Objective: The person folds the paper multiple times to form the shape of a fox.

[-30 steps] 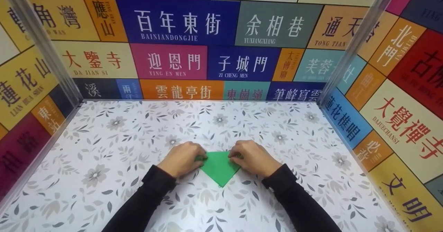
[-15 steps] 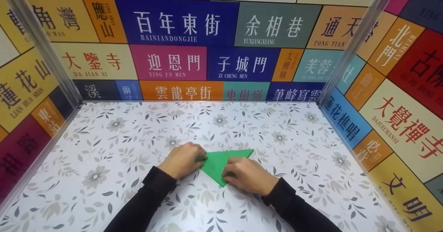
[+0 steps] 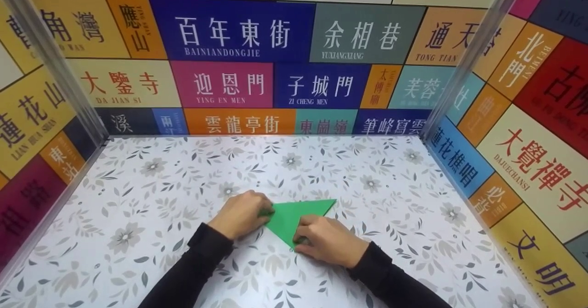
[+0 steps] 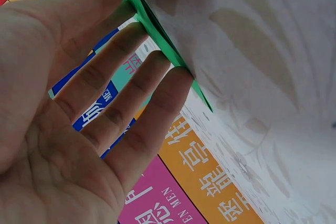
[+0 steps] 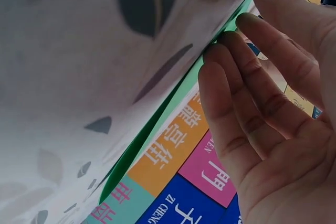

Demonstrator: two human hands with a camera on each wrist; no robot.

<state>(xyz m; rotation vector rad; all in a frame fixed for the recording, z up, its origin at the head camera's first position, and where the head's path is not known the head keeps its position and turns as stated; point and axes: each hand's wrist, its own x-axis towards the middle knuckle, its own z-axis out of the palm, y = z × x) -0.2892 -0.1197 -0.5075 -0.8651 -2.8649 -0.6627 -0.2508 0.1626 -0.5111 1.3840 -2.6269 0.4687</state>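
Observation:
A green sheet of paper (image 3: 284, 220), folded into a triangle, lies on the patterned table in the head view, one corner pointing toward me and one to the far right. My left hand (image 3: 242, 212) presses fingertips and thumb on its left corner, which the hand hides. Fairly straight fingers meet the paper's edge (image 4: 159, 34) in the left wrist view. My right hand (image 3: 330, 238) rests fingertips along the lower right edge, near the front corner. From the right wrist, the fingertips line the folded paper (image 5: 137, 149), whose layers stand slightly apart at the far corner.
The white table (image 3: 183, 262) has a grey leaf and flower pattern. Behind it rises a back wall (image 3: 239, 28) of coloured name panels, and similar side walls (image 3: 542, 161) flank it. Clear strips (image 3: 448, 101) run up the corners.
My right hand has moved from the paper's right corner down to its lower right edge, uncovering that corner, then slid slightly nearer the front tip. The left hand has stayed in place.

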